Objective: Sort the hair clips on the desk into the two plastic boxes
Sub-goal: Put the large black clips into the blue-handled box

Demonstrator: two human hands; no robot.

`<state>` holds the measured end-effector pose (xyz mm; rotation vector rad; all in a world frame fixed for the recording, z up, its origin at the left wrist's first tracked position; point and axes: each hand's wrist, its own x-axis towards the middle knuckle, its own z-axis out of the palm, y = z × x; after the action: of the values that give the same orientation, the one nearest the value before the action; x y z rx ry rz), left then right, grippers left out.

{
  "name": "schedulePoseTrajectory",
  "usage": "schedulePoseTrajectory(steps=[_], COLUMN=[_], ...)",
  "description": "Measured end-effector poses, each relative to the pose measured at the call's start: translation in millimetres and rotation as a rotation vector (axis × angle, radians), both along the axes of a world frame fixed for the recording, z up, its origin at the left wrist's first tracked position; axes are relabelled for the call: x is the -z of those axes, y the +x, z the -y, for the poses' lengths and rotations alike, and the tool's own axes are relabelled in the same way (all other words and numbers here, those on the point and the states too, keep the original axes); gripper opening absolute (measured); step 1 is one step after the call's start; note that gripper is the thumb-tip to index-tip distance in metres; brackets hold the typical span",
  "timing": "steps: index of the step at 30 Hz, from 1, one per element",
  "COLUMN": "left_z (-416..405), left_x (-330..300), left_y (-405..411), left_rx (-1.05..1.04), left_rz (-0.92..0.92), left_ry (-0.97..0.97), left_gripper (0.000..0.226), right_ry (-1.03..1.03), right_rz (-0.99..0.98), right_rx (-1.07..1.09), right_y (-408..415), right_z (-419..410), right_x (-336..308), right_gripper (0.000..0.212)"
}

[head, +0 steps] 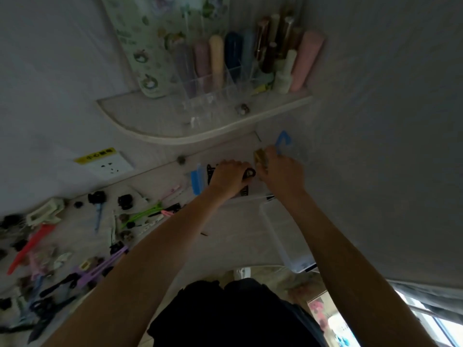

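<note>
At the far end of the surface (225,236), under the curved shelf (155,136), both my hands were over the clear box (240,199) with the blue latch (196,181). My left hand (229,177) lay knuckles up over the box, its grip curled around a black clip (249,173) whose looped end poked out past my fingers. My right hand (281,172) was just beside it, its grip closed on a gold clip (260,156) that stuck out above my thumb; a blue latch piece (283,142) showed just behind that hand. More black clips lay in the box under my left hand, though the blur kept me from counting them. The second clear box (283,236) sat nearer to me, under my right forearm, and I could not tell what it held. The unsorted clips were well apart from the boxes, spread over the left part of the surface: a red clip (30,246), a purple clip (100,269), a green clip (145,212), a white claw clip (45,214) and many dark ones. A wall socket (110,164) was above that heap, and the shelf carried a clear organiser (213,96) with tubes standing in it.
</note>
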<state>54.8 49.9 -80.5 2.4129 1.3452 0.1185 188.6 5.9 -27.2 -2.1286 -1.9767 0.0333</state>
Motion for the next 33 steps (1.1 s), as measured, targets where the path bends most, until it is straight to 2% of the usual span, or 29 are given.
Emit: schedulePoseTrajectory(steps=[3,4,8,10,13,15,18,21,24,27,29,33], left_z=[4.7,4.5,3.7,2.4,7.4,17.7,48.1,84.9,121.3,157.2,183.9,237.6], left_x=[0.9,1.4,2.7,-3.7,-22.9,-35.0,-43.8,-41.0,-31.9,-14.4,-2.0,11.7], left_y=[-3.7,-4.8,-9.4,-12.3,-24.5,-41.7,-84.4,-134.3,-187.9,-244.5,-280.1,-337.1], left_rx=[-0.076,-0.086,-0.031,-0.036,-0.114,-0.192,-0.255,-0.365,-0.6,-0.801,-0.859,-1.003], left_rz=[0.162,0.145,-0.161,-0.153,-0.011,0.155,0.36,0.36,0.292,0.143,0.071,0.039], left_ry=[-0.054,-0.033,0.075,0.095,0.094,0.1,0.241,0.371,0.322,0.103,0.021,0.084], left_gripper=[0.034,0.035,0.04,0.039,0.034,0.033,0.037,0.036,0.037,0.03,0.027,0.029], right_ry=[0.012,0.009,-0.194,-0.239,-0.052,0.083,0.092,0.112,-0.043,-0.268,-0.347,-0.462], right_rz=[-0.006,-0.02,0.06,0.103,0.043,-0.029,-0.203,-0.293,-0.377,-0.376,-0.251,-0.087], right_rx=[-0.019,-0.02,-0.027,-0.044,-0.106,-0.087,-0.162,-0.313,-0.485,-0.704,-0.887,-1.062], right_y=[-6.1,-5.6,-2.4,-4.5,-10.5,-17.1,-45.9,-89.6,-137.9,-186.5,-216.2,-267.4], right_z=[-11.6,-15.9,-21.6,-21.8,-15.3,-4.6,19.5,42.3,56.7,70.5,82.2,100.5], right_x=[-0.4,0.5,9.6,12.1,11.0,5.4,1.7,4.5,18.2,39.3,56.5,78.5], right_gripper=[0.024,0.022,0.033,0.033,0.015,0.016,0.032,0.021,0.02,0.033,0.045,0.058])
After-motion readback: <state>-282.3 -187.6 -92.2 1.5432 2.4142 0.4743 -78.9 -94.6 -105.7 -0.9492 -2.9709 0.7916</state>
